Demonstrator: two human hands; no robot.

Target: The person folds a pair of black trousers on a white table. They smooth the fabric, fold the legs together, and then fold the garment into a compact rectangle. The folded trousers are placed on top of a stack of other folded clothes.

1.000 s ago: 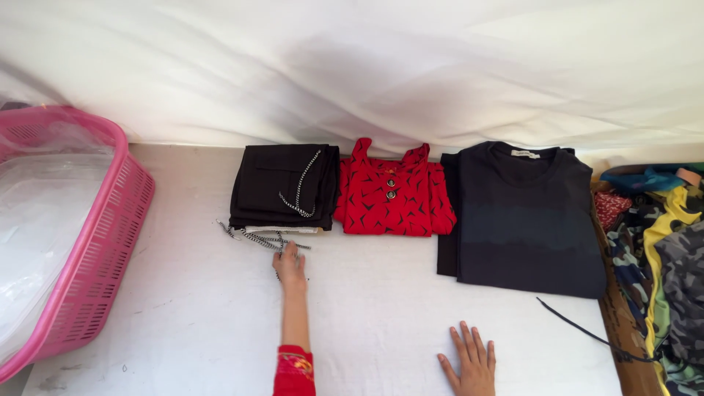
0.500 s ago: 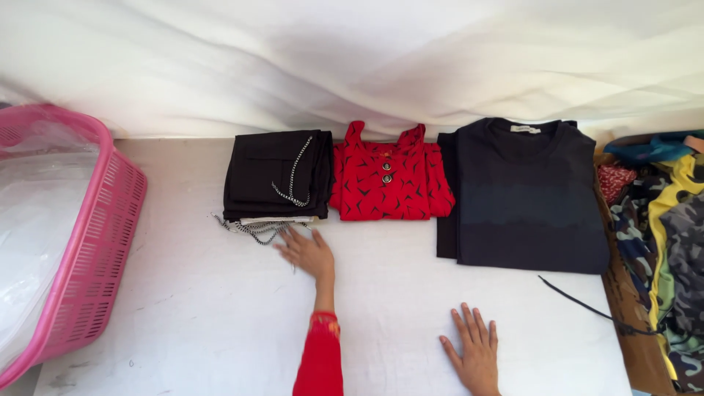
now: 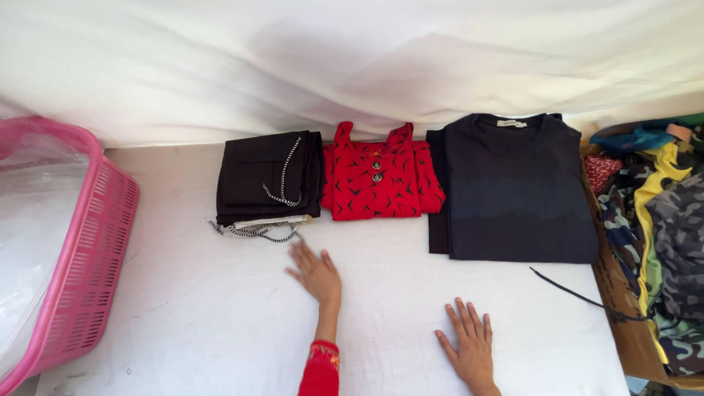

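My left hand point(image 3: 315, 271) lies flat and open on the white table point(image 3: 183, 308), just below a striped cord point(image 3: 257, 232) that hangs from folded black trousers point(image 3: 268, 176). It holds nothing. My right hand point(image 3: 468, 345) rests palm down with fingers spread near the table's front edge, below a folded dark t-shirt point(image 3: 513, 187). Between the trousers and the t-shirt lies a folded red patterned top point(image 3: 378, 180) with dark buttons.
A pink plastic basket point(image 3: 81, 257) lined with clear plastic stands at the left. A heap of camouflage and coloured clothes point(image 3: 664, 227) fills a box at the right, with a black cord point(image 3: 579, 295) trailing onto the table. White cloth point(image 3: 352, 59) hangs behind.
My left hand has drawn back from the striped cord toward me. The right hand has stayed flat on the table.
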